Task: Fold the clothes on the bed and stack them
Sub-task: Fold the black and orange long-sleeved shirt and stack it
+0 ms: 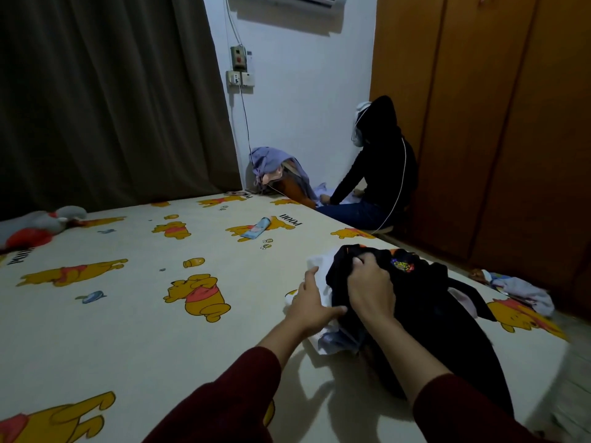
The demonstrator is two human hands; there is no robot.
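Observation:
A heap of clothes lies on the right side of the bed (134, 314), whose cream sheet has a cartoon bear print. On top is a black garment (428, 302) with a small colourful emblem. Under it a white garment (319, 266) sticks out to the left. My right hand (371, 289) grips a bunch of the black cloth near its top edge. My left hand (311, 303) lies against the white garment with fingers mostly straight and the thumb tucked at the heap's lower edge. Both sleeves are dark red.
A small blue folded cloth (256, 230) lies mid-bed. A grey and red soft toy (35, 227) sits at the bed's left edge. A person in black (380, 167) sits on the floor beyond the bed by a wooden wardrobe (499, 123). More clothes (518, 290) lie on the floor.

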